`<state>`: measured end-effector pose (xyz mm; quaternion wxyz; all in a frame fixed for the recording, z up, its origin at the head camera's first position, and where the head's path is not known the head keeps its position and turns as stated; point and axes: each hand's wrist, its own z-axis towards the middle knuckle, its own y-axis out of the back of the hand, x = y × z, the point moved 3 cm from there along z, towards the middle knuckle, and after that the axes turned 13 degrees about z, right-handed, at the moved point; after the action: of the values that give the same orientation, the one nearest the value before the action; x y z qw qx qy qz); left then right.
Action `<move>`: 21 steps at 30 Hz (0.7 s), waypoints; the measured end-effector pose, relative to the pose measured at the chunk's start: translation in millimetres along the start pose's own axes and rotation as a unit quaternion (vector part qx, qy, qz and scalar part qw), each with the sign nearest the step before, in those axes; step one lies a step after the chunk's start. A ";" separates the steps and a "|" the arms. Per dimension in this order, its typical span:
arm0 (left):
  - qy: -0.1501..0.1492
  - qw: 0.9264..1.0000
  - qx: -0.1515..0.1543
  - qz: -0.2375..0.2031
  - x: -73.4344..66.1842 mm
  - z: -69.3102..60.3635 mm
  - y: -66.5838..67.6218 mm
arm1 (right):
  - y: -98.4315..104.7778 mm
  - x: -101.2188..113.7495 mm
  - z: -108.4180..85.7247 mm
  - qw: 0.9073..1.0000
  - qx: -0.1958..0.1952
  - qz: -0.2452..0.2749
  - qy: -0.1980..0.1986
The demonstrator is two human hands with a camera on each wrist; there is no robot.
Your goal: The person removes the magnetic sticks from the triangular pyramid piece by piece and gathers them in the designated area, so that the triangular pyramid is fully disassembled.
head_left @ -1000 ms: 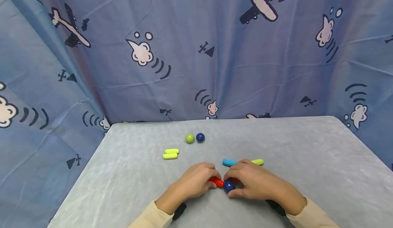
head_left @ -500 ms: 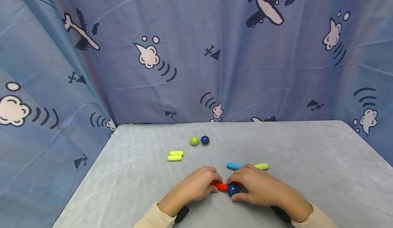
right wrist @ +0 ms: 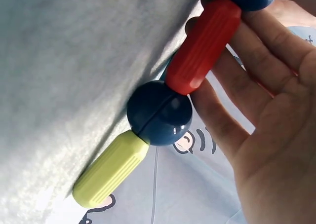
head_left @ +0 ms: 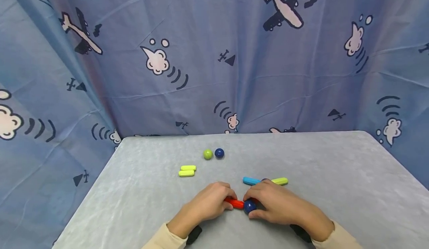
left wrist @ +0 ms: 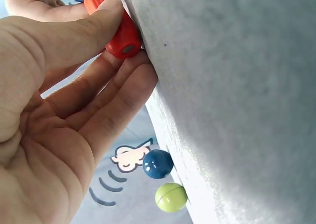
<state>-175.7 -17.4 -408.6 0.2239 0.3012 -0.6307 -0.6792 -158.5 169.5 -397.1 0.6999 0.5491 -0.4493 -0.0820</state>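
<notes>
My left hand [head_left: 209, 204] pinches a red stick [head_left: 236, 204] between thumb and fingers; its right end meets a dark blue ball [head_left: 249, 206]. The right hand [head_left: 279, 206] curls its thumb and fingers round that ball. In the right wrist view, a second red stick [right wrist: 203, 46] runs from the held ball to another dark blue ball [right wrist: 159, 113], which touches a yellow-green stick [right wrist: 111, 168]. A light blue stick [head_left: 251, 180] lies just beyond the right hand, partly hidden by its fingers in the head view.
On the grey table [head_left: 134, 189], a green ball [head_left: 207, 154] and a dark blue ball [head_left: 219, 153] stand side by side at the back. Two yellow sticks [head_left: 186, 173] lie together left of centre. A patterned blue curtain [head_left: 201, 55] hangs behind the table.
The head view has shifted slightly. The right hand has moved a little nearer the person relative to the light blue stick, and part of the second dark ball now shows above its knuckles.
</notes>
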 end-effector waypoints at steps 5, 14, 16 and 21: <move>0.007 1.000 0.001 -0.009 2.1 -1.5 -0.1 | -0.2 0.1 1.5 1.000 0.001 0.001 -0.001; 0.016 1.000 -0.001 -0.015 3.4 -1.8 -2.2 | -1.6 -1.5 3.1 1.000 0.000 0.003 -0.003; 0.018 1.000 0.000 -0.015 2.8 -1.5 -2.6 | -1.9 -1.8 2.8 1.000 0.003 0.007 -0.010; 0.018 1.000 -0.002 -0.010 1.9 -0.8 -2.4 | -2.1 -1.4 1.6 0.999 0.006 0.016 -0.031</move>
<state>-176.3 -19.0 -411.3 0.2292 0.3191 -0.6222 -0.6771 -159.6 168.4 -399.7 0.6836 0.5429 -0.4804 -0.0850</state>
